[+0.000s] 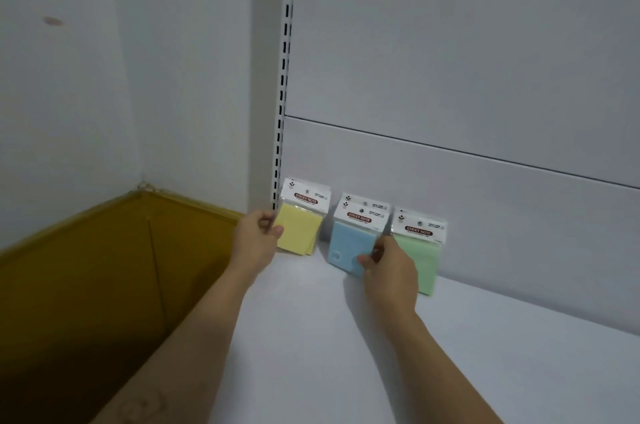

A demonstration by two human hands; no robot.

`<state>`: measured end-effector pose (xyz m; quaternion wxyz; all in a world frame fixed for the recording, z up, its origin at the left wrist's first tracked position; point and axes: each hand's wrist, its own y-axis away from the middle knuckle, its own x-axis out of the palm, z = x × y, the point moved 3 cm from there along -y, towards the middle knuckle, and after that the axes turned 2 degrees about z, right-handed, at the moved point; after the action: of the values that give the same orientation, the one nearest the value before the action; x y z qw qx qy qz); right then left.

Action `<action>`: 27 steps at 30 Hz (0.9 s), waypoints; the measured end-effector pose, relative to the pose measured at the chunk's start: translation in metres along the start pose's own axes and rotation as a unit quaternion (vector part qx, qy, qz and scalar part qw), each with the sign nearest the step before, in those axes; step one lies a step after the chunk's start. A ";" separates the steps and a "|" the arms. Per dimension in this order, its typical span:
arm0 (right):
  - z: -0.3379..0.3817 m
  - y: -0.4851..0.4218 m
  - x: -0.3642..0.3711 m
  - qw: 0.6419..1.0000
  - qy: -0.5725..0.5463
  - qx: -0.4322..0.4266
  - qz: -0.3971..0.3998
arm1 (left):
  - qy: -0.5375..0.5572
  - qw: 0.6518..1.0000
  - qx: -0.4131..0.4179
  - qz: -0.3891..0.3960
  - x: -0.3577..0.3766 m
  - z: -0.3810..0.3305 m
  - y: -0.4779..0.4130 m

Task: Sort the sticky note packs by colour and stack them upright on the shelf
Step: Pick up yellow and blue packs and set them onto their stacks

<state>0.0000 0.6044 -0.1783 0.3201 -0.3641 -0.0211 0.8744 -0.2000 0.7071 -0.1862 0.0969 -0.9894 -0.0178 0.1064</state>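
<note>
Setting: pale grey shelf (346, 337) runs along a grey back panel (450, 77), with a slotted upright rail (284, 77) at its left end and a plain wall beyond.

Yellow pile: yellow packs (301, 227) stand upright at the far left, leaning on the back panel just beside the rail; several layers show at the lower edge.

Blue pile: blue packs (351, 247) stand in the middle, at least two by the doubled header cards, tilted back against the panel.

Green pile: green packs (424, 257) stand at the right, touching or just beside the blue ones; I cannot tell which.

Left hand: left hand (258, 233) pinches the left edge of the yellow packs, fingers closed on them.

Right hand: right hand (388, 266) grips the lower right corner of the front blue pack, thumb on its face.

Progress: three colours look separated and upright; this reads as final squaring-up.

Risk one: slick wrappers on a smooth shelf; let go carelessly and the bases could slide forward and the packs drop flat.

Risk two: blue sits tight to green, so a nudge there could topple the neighbour.

Container: brown cardboard box (104, 285) stands open below left of the shelf; what shows of its inside is bare, and its depths are too dark to judge.
</note>
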 end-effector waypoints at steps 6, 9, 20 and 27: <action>-0.003 -0.002 0.001 1.000 0.010 -0.019 -0.016 | -0.083 0.995 0.028 -0.041 0.005 0.017 0.002; -0.003 -0.003 0.002 1.000 0.009 -0.018 -0.013 | -0.127 0.990 0.035 -0.046 0.008 0.019 0.001; 0.000 -0.005 0.008 0.999 0.052 -0.004 -0.010 | -0.147 0.987 0.005 -0.063 0.015 0.013 -0.004; 0.003 -0.001 0.007 0.997 0.083 0.002 0.007 | -0.130 0.990 0.018 -0.056 0.015 0.018 -0.006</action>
<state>-0.0054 0.6097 -0.1801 0.3151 -0.4350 0.0100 0.8434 -0.1893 0.7171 -0.2053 0.1177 -0.9626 -0.0841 0.2292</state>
